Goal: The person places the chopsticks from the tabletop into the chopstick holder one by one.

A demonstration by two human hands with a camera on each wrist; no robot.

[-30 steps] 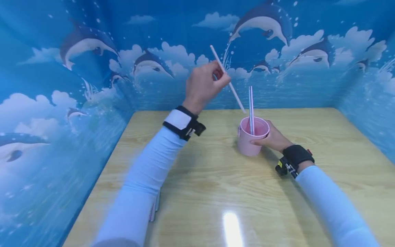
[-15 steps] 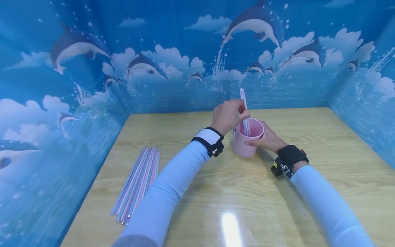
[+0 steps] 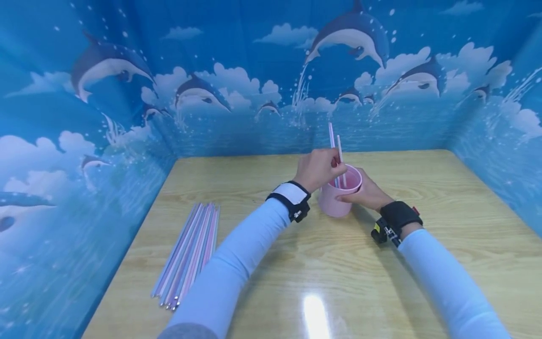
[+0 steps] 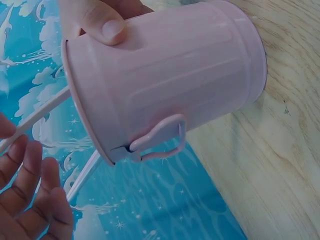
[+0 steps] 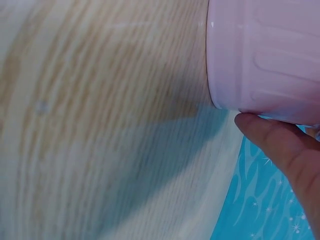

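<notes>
In the head view, my left hand [image 3: 316, 168] pinches a thin pale pencil-like stick [image 3: 340, 142] between thumb and fingers, its lower end inside a pink metal bucket [image 3: 333, 203]. Another slim stick or two [image 3: 331, 133], pale with lilac stripes, leans in the bucket beside it. My right hand [image 3: 369, 192] grips the bucket from the right, thumb at the near side by the rim. The left wrist view shows the bucket's side handle [image 4: 172, 137] and the right thumb [image 4: 102, 22] on its wall. In the right wrist view a finger [image 5: 280, 145] touches the bucket's side.
A bundle of similar shiny sticks [image 3: 186, 256] in pastel colours lies at the left of the wooden table [image 3: 355, 282], close to my left sleeve. Behind and to the left, a blue dolphin-print curtain [image 3: 237, 117] borders the table.
My left hand has come down and right from above the table, bringing its stick into the bucket. The right hand keeps its hold. The bundle at left has come into fuller view.
</notes>
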